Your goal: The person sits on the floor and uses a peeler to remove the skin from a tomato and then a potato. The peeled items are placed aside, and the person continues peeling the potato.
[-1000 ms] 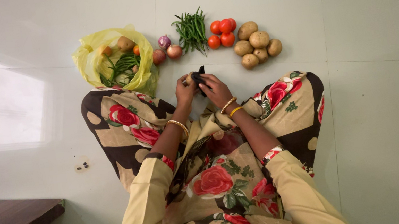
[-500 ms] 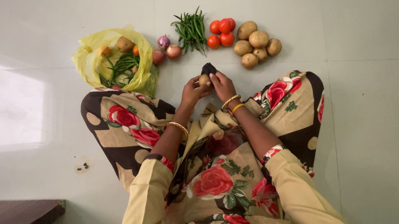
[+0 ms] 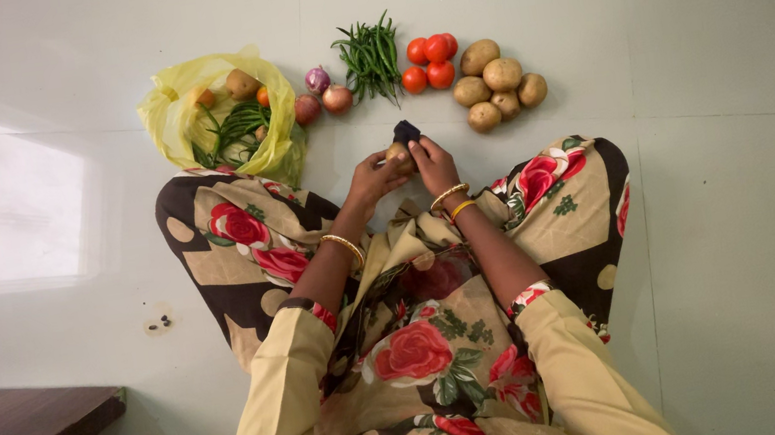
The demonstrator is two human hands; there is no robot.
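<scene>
Both hands' grip was clamped on one potato [image 3: 396, 154]: left hand [image 3: 370, 178] cradling, right hand [image 3: 432, 164] pressing a dark cloth [image 3: 406, 131] on it, just before the potato pile [image 3: 495, 83]; firm support advisable.

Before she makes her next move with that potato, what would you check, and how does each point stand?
1. Left hand has the potato in its fingers: ok.
2. Right hand presses the dark cloth against the potato: ok.
3. Potato held off the floor: cannot tell.
4. Potato skin clean: cannot tell, mostly hidden.
5. Potato pile lies close ahead of the right hand, nothing between: ok.
6. Yellow bag lies open, vegetables inside: ok.
</scene>
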